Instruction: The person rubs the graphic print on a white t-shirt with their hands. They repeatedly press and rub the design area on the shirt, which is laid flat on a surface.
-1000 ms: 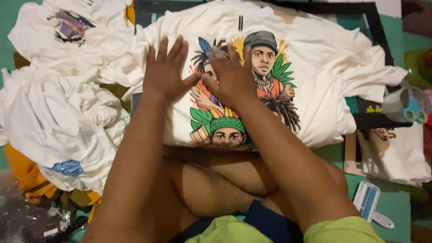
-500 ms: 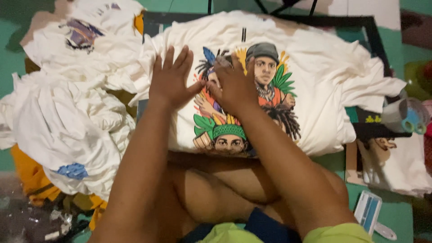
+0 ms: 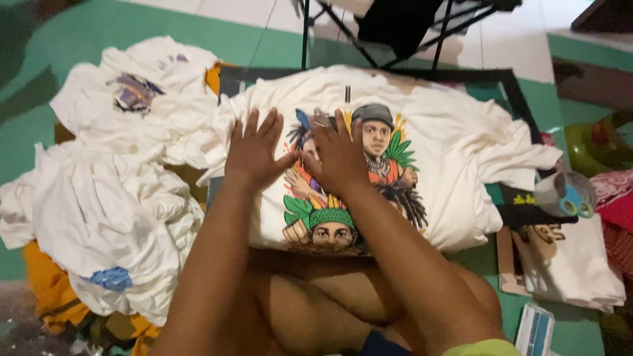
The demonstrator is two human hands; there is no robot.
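A white T-shirt [image 3: 455, 145] with a colourful print of faces and green leaves lies spread flat in front of me on a dark-framed board [image 3: 508, 89]. Both hands rest palm down on the print with fingers spread. My left hand [image 3: 254, 151] presses the shirt's left part, beside the print. My right hand [image 3: 339, 155] lies on the printed picture itself, thumb close to the left thumb. Neither hand grips anything. My crossed legs [image 3: 316, 296] show at the bottom.
A heap of crumpled white shirts [image 3: 99, 204] with some orange cloth lies at the left. A folded white shirt [image 3: 573, 264] and a roll of tape with scissors [image 3: 560, 194] sit at the right. A black metal stand [image 3: 395, 29] rises at the back on the green floor.
Both hands stay pressed flat on the shirt's print; they sit a little higher on it. My head has tilted, so more of the far floor and the stand shows.
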